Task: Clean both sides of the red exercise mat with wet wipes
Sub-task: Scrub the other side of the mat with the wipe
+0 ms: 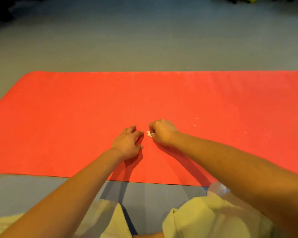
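The red exercise mat (76,109) lies flat across the grey floor, running off the frame on the right. My right hand (162,132) is curled into a fist near the mat's middle and holds a small crumpled white wet wipe (149,134) that peeks out at its left side, down on the mat. My left hand (127,143) rests on the mat just to the left of it, fingers spread and bent, fingertips touching the surface and holding nothing. A few small white specks (196,121) dot the mat to the right of my hands.
Grey floor (144,40) stretches beyond the mat's far edge, with dark objects at the top corners. My knees in yellowish cloth (205,219) are at the mat's near edge. A blurred white and blue item (217,188) sits under my right forearm.
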Demonstrator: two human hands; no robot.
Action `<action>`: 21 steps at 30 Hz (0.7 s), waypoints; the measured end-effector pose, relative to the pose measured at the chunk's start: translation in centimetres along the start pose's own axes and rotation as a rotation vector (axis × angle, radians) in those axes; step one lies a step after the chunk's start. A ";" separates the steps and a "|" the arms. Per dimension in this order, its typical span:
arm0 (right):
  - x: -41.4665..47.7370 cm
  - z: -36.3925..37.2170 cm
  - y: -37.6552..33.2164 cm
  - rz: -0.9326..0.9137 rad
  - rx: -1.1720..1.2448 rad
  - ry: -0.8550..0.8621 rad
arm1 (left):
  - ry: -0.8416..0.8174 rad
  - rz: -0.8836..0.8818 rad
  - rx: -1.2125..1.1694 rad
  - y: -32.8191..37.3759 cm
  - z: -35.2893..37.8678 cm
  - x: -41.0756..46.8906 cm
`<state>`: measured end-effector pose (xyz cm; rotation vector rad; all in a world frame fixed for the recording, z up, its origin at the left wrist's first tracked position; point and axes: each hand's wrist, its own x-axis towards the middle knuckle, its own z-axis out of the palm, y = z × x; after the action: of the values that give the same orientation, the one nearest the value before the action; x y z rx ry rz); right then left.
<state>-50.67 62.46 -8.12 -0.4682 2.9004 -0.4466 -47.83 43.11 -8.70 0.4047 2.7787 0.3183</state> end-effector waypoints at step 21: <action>-10.9 2.6 -4.0 -0.210 -0.083 -0.245 | -0.160 0.054 0.136 1.5 0.0 -8.4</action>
<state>-38.81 61.72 -8.00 -0.7861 2.6516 -0.2740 -39.80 41.92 -5.96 0.5153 2.6439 0.1044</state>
